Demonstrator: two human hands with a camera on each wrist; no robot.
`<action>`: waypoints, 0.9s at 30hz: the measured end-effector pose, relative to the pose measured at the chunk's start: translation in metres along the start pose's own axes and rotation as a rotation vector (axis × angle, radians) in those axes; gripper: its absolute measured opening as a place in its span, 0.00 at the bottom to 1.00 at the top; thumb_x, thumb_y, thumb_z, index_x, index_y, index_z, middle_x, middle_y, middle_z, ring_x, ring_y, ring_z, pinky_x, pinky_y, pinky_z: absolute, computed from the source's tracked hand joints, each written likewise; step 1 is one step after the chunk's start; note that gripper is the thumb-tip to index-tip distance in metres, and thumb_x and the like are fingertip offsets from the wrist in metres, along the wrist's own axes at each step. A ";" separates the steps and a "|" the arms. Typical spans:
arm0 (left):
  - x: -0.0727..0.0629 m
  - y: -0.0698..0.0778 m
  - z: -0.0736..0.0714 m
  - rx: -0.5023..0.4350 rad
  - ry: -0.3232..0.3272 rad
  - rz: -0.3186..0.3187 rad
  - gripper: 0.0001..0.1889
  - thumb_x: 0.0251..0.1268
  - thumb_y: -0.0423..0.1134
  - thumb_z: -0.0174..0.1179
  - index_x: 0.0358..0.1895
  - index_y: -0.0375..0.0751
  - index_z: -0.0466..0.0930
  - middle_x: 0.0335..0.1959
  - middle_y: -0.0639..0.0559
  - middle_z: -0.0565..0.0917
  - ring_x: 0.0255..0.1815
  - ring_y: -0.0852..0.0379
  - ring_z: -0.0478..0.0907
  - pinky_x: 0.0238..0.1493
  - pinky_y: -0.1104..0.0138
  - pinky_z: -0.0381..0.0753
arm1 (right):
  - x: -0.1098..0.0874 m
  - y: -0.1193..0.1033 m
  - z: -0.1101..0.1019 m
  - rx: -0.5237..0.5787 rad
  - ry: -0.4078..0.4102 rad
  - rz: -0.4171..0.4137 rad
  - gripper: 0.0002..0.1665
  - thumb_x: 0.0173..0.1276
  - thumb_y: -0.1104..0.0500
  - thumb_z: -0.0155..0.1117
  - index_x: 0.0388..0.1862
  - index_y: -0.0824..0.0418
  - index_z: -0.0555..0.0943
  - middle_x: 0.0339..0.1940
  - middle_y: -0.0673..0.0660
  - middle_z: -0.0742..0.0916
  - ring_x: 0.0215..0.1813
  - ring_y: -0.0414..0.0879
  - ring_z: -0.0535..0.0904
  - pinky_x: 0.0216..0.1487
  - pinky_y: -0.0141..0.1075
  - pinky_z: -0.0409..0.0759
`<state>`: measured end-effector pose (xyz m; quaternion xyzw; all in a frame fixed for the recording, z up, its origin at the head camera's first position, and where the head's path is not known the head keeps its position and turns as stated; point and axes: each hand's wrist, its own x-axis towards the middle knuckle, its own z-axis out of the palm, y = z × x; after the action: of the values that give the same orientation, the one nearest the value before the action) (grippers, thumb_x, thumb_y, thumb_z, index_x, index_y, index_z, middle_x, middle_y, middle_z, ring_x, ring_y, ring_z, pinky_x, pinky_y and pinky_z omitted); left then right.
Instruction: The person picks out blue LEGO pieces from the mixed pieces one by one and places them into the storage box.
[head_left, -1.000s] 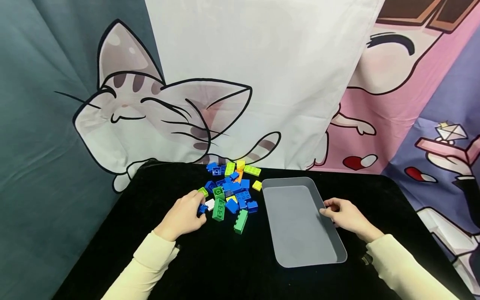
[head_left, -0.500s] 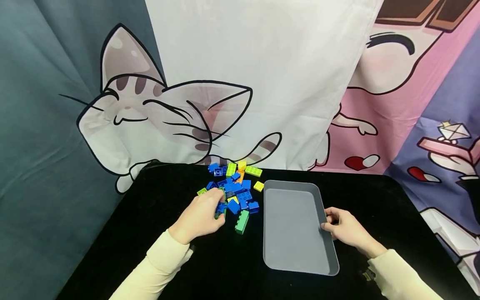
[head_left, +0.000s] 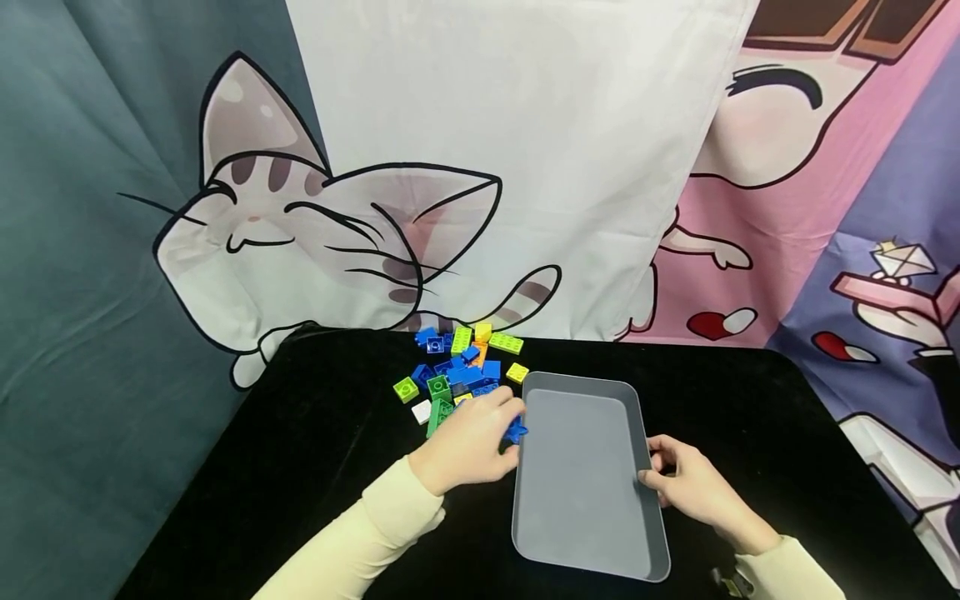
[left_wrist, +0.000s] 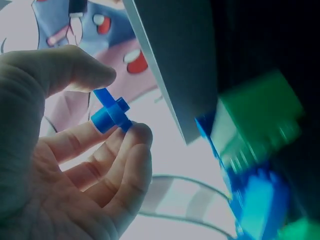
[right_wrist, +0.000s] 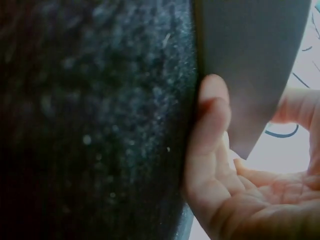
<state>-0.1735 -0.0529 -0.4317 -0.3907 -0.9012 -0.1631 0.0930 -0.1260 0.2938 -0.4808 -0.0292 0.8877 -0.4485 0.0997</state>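
Observation:
My left hand [head_left: 468, 442] pinches a small blue star-shaped toy brick piece [head_left: 516, 430] between thumb and fingertips, at the tray's left rim in the head view. The left wrist view shows the blue piece [left_wrist: 111, 112] with a round stud, held at the tips. My right hand [head_left: 686, 483] grips the right wall of a shallow grey tray [head_left: 581, 483]; in the right wrist view its fingers [right_wrist: 212, 130] lie against the outside of the tray wall [right_wrist: 245, 55]. Nothing lies inside the tray.
Left of the tray, a loose heap of toy bricks includes blue bricks [head_left: 467, 377], a green brick [head_left: 438, 417], a lime brick [head_left: 406, 389] and a white brick [head_left: 422, 412]. A yellow brick [head_left: 517, 372] lies near the tray's far left corner. Printed cloth hangs behind the black-covered table [head_left: 315, 483].
My left hand has carried the blue piece rightward from the heap's left side to the tray's rim. The tray has slid nearer and slightly left, with my right hand on it.

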 end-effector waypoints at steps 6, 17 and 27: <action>0.022 0.024 0.015 0.036 -0.074 0.059 0.17 0.61 0.42 0.70 0.52 0.44 0.83 0.41 0.55 0.81 0.31 0.66 0.74 0.37 0.78 0.80 | -0.002 0.003 -0.003 0.043 -0.048 -0.074 0.23 0.69 0.62 0.70 0.59 0.69 0.76 0.29 0.53 0.78 0.21 0.41 0.78 0.25 0.34 0.80; 0.034 0.044 0.036 0.193 -0.177 0.142 0.16 0.62 0.46 0.71 0.50 0.47 0.83 0.40 0.56 0.81 0.32 0.64 0.76 0.39 0.75 0.81 | -0.004 0.007 -0.003 0.100 -0.095 -0.086 0.25 0.71 0.61 0.69 0.61 0.70 0.74 0.30 0.53 0.77 0.23 0.40 0.79 0.26 0.35 0.82; 0.037 0.048 0.044 0.272 -0.206 0.156 0.15 0.60 0.47 0.73 0.48 0.49 0.84 0.37 0.58 0.81 0.29 0.65 0.76 0.34 0.75 0.81 | -0.003 0.006 -0.004 0.135 -0.114 -0.082 0.25 0.71 0.61 0.69 0.61 0.72 0.73 0.31 0.54 0.76 0.26 0.40 0.82 0.28 0.37 0.85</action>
<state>-0.1654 0.0188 -0.4516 -0.4579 -0.8866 0.0090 0.0645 -0.1241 0.3009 -0.4833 -0.0840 0.8464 -0.5087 0.1332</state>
